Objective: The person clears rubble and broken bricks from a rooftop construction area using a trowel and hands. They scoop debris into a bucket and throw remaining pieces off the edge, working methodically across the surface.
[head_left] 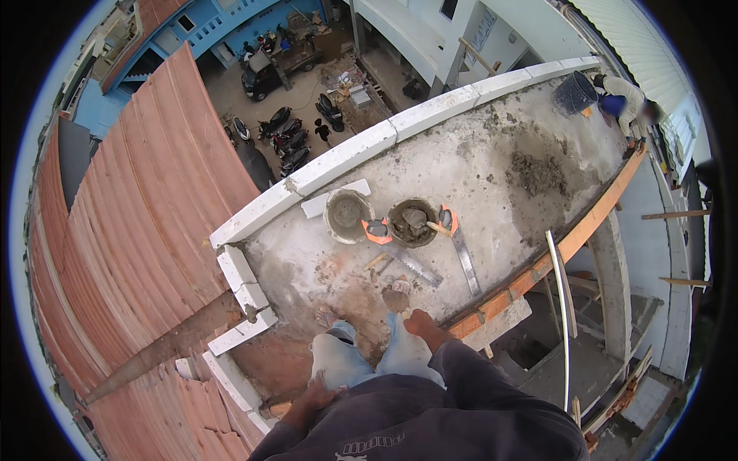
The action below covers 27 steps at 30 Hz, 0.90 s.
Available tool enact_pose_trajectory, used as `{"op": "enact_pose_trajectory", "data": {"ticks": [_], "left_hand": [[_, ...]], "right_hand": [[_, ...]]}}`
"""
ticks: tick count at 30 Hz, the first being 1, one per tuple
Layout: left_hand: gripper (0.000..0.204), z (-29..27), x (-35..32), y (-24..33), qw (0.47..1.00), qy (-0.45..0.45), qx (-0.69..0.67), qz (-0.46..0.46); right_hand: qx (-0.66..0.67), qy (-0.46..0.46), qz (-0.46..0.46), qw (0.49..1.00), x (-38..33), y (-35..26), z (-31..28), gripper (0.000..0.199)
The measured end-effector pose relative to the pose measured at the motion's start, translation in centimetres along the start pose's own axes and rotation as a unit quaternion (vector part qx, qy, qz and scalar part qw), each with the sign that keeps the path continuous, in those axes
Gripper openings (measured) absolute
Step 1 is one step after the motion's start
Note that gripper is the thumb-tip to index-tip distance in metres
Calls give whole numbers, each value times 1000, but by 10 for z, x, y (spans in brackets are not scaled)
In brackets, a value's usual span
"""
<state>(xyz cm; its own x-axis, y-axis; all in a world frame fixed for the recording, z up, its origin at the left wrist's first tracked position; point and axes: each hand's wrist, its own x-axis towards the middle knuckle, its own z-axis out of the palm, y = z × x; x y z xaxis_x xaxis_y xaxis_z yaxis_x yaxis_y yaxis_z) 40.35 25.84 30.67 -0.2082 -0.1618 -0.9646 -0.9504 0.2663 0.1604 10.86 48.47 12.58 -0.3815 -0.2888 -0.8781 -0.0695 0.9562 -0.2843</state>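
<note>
My left hand (319, 393) rests on my left thigh with its fingers laid out flat and holds nothing. By my right knee, my right hand (417, 323) is closed round the handle of what looks like a trowel (396, 300), its mortar-coloured blade near my right foot. Ahead stand two buckets: one of greyish contents (347, 216), and a dark one of mortar (412, 221) with a wooden-handled tool (439, 229) sticking out. Two handsaws with orange and black grips, the left saw (415, 265) and the right saw (466, 265), lean against the mortar bucket. A small wooden-handled tool (376, 261) lies nearby.
White blocks (346, 159) edge the slab (461, 169) on its far and left sides, above a drop to a yard. An orange board (573, 242) borders the right edge. Wet mortar (538, 175) lies beyond the buckets. A person (626, 104) crouches by a dark bucket (574, 94).
</note>
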Motion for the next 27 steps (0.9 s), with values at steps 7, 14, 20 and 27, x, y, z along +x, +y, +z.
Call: {"op": "enact_pose_trajectory", "data": {"ticks": [7, 14, 20, 27], "left_hand": [[152, 54, 104, 13, 984, -134, 68, -98], [106, -14, 343, -26, 994, -13, 48, -99], [80, -174, 582, 69, 963, 257, -76, 33], [62, -245, 661, 191, 923, 325, -187, 90]], "right_hand": [[11, -101, -18, 995, 139, 7, 68, 55], [-44, 239, -2, 970, 307, 54, -4, 37], [-280, 331, 125, 892, 391, 57, -148, 50], [-171, 66, 52, 982, 412, 50, -127, 59]]}}
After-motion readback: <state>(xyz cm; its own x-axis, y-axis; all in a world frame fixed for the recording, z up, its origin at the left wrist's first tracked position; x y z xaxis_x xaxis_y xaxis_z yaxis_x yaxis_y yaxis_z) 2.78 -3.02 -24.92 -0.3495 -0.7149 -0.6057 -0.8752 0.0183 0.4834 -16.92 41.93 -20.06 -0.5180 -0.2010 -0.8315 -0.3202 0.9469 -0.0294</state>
